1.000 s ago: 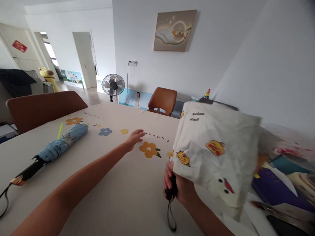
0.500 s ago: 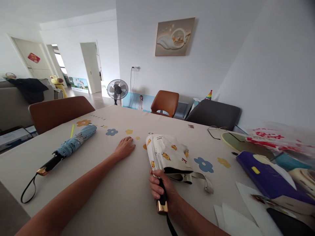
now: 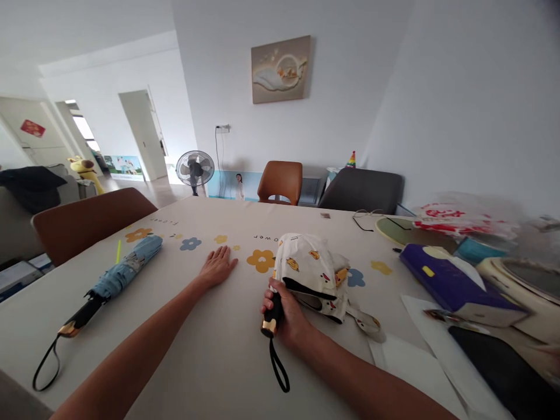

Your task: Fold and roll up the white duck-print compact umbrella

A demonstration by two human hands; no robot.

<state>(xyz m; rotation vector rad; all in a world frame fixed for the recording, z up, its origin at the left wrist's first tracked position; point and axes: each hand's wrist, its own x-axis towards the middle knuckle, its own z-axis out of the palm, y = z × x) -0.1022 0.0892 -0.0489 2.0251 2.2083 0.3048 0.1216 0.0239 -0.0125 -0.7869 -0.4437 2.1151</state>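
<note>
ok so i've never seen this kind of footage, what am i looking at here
There's no machine: these are a person's two bare hands, filmed by a camera worn on their head, looking forward and down. The right hand grips the black handle of a loosely gathered white umbrella with yellow cartoon prints. The left hand lies flat, palm down, on the flower-patterned table. A folded blue umbrella lies to the left; a purple box and a plastic bag are on the right.
</note>
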